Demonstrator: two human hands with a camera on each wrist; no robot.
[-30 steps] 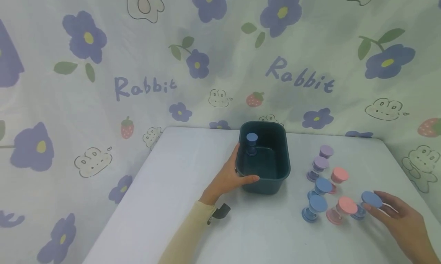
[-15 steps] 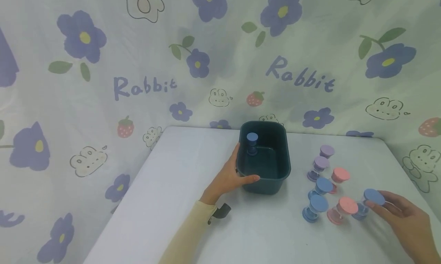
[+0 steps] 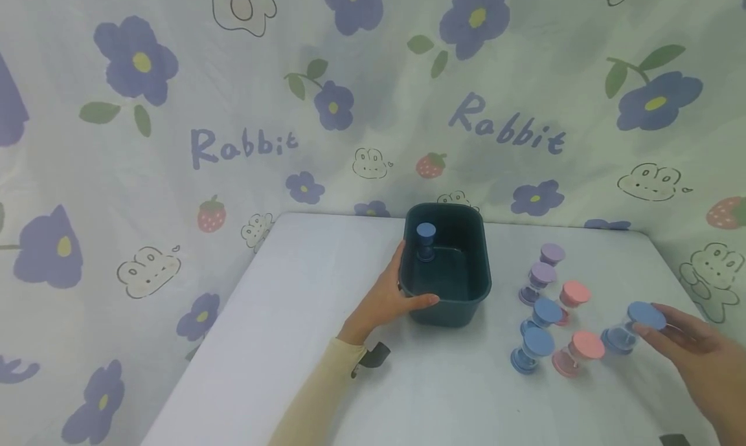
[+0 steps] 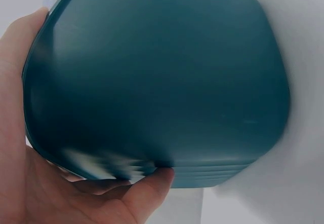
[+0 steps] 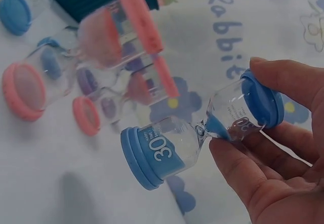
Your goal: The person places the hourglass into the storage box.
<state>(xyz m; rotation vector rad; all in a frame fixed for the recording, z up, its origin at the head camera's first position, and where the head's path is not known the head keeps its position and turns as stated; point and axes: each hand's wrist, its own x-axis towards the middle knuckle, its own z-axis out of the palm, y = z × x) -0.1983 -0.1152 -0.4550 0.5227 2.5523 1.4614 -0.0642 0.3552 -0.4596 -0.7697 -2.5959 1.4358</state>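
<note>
One left hand (image 3: pixel 381 303) is steadying a dark teal plastic bin (image 3: pixel 449 313) exactly where it was a second ago, and a lone blue sand timer (image 3: pixel 426 234) is standing inside, near the bin's left wall. Next rightward, two purple sand timers (image 3: pixel 542 273), two blue sand timers (image 3: pixel 537 342) and two pink sand timers (image 3: pixel 585 345) are standing unmoved on the white table (image 3: pixel 280 342). At far right the change is showing: a blue sand timer marked "30" (image 5: pixel 177 148) is now sitting farther right and farther back from the nearer pink one, and seems to be clear of the tabletop, so its lift is probably under way.

As for pose, the left arm is reaching forward in a pale yellow sleeve (image 3: pixel 320 388); its thumb is hooking over the near rim while the fingers are curving along the left side, gripping the corner. The right hand (image 3: pixel 693 345) is coming in from the right edge, its digits partly closed and pinching the marked timer around its upper cap and narrow neck.
</note>
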